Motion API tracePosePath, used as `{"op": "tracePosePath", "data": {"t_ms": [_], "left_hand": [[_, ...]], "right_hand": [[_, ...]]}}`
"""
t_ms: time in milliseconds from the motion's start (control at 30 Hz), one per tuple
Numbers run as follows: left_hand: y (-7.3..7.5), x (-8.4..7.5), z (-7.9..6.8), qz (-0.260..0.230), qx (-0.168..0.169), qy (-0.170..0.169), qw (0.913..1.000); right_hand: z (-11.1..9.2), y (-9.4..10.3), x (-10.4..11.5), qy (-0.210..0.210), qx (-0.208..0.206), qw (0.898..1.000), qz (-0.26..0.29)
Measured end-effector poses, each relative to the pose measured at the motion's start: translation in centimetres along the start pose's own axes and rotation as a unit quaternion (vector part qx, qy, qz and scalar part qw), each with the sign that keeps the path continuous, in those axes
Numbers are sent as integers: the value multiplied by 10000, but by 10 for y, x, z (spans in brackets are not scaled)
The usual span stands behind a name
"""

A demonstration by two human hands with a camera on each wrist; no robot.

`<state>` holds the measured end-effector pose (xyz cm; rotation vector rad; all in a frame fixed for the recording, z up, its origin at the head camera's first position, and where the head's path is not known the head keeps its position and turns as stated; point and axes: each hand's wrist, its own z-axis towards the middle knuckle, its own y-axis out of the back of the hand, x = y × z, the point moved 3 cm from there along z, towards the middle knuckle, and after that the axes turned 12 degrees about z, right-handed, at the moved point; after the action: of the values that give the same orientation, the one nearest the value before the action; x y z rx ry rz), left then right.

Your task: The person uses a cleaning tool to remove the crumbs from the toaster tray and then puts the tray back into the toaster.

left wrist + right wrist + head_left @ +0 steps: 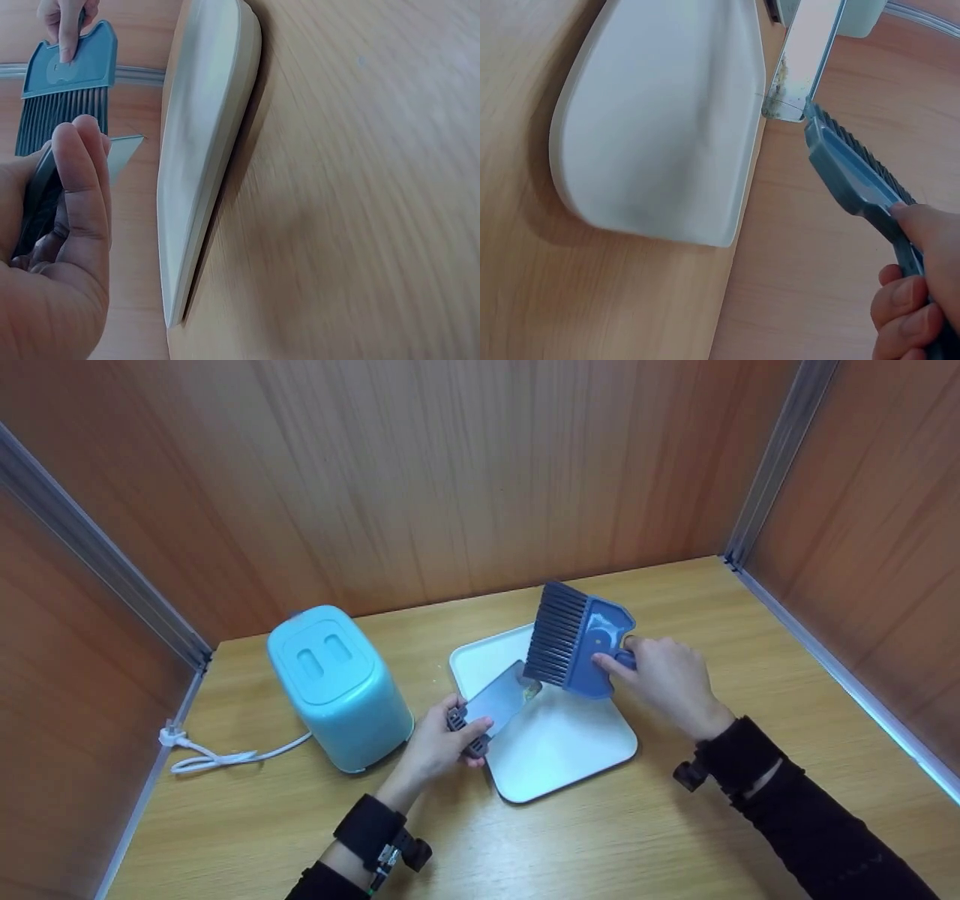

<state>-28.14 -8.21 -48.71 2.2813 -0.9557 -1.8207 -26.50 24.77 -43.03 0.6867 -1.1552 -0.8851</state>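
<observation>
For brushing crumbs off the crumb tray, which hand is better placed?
Probably the right hand: it grips the blue brush, bristles near the crumbs. The left hand holds the crumb tray above the white tray.

A light wooden tabletop (570, 847) with fine streaked grain spreads between the panels, and a white tray (562, 742) with rounded corners and a low raised rim lies flat on it, turned at a slant. To the left, apart from the tray, a light-blue appliance (360, 712) with two long recesses in its top stands upright. A white cord (217, 763) trails from its left side across the wood, looped and bunched near the tabletop's left edge.
</observation>
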Motion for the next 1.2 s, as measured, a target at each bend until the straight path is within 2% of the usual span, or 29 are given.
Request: {"op": "tracePosePath", "data": {"t_ms": [67, 333, 567, 767, 1033, 1200], "left_hand": [[0, 0, -1, 73, -32, -9, 10000], [0, -3, -2, 527, -166, -385, 9977], [-1, -6, -4, 812, -201, -368, 9958], [0, -7, -4, 946, -322, -541, 9935], [2, -7, -4, 1373, -504, -725, 9866], [3, -7, -3, 1780, -646, -847, 9782]], "right_hand": [[0, -2, 3, 57, 42, 9999, 88], [2, -8, 16, 210, 44, 9995, 236], [3, -12, 10, 154, 114, 9998, 67], [0, -13, 5, 137, 213, 9997, -73], [-2, -8, -3, 58, 251, 9992, -304], [-4, -3, -7, 76, 161, 9991, -388]]}}
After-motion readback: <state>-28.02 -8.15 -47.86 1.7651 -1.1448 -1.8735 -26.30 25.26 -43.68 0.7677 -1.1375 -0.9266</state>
